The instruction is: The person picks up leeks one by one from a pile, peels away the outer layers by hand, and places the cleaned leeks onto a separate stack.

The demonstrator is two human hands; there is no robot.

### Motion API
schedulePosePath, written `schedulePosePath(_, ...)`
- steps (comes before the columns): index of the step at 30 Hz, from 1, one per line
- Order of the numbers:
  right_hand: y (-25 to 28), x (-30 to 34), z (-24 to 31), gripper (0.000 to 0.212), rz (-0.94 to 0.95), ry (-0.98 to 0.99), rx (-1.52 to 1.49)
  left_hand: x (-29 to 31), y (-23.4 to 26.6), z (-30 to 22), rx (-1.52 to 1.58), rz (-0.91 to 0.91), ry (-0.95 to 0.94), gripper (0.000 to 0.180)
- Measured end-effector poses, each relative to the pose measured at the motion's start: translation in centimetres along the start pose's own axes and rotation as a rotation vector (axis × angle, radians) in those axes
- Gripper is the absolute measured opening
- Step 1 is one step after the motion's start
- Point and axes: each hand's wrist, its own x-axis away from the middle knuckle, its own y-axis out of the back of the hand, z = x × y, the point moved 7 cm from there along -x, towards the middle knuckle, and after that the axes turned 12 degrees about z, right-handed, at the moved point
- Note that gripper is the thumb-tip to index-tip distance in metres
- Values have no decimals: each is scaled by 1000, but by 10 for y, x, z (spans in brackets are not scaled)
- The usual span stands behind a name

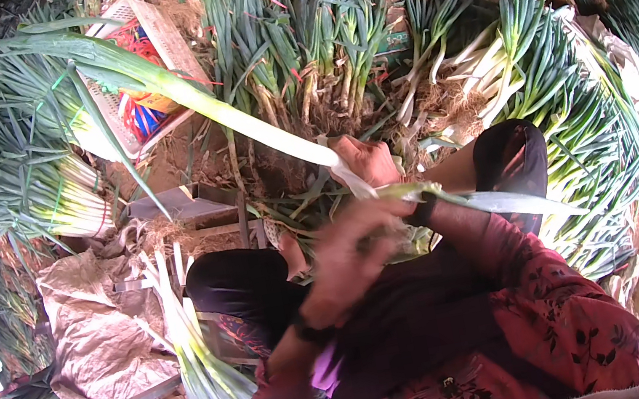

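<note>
1. Long leek (236, 116) w/ white stalk and green leaves runs diagonally from pic centre out toward 10 o'clock; leaf tips end near the upper left rim.
2. Right hand (364, 159) just above centre, fingers closed round the stalk's lower end.
3. Left hand (347, 259) just below centre, blurred; sits at the stalk's root end beside the right hand, fingers curled, but can't tell if it actually grips.
4. Peeled strip (499, 202) of pale green skin trails from the hands toward 3 o'clock, over the right forearm.
5. White plastic basket (167, 38) at 11 o'clock, under the leek's leaves, holding red and blue ties.
6. Row of bundled leeks (308, 39) at 12 o'clock, roots toward the person, on bare earth.
7. Heap of cleaned leeks (569, 113) at 3 o'clock.
8. Another bundle (36, 194) at 9 o'clock; crumpled brown sack (97, 341) at 8 o'clock.
</note>
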Motion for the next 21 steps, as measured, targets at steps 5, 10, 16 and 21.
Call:
schedulePosePath(5, -1, -8, 33, 39, 41, 154, -37, -10, 145, -17, 42, -721, -63, 42)
schedulePosePath(10, -25, -19, 46, 36, 146, 282, -8, -20, 200, 11, 366, -809, -124, 29)
schedulePosePath(16, -32, -42, 54, 25, 89, 67, -856, -24, 267, 48, 481, -1054, -46, 16)
schedulePosePath(21, -52, -25, 46, 35, 212, -209, -1581, -1, 327, 81, 583, -1048, -52, 23)
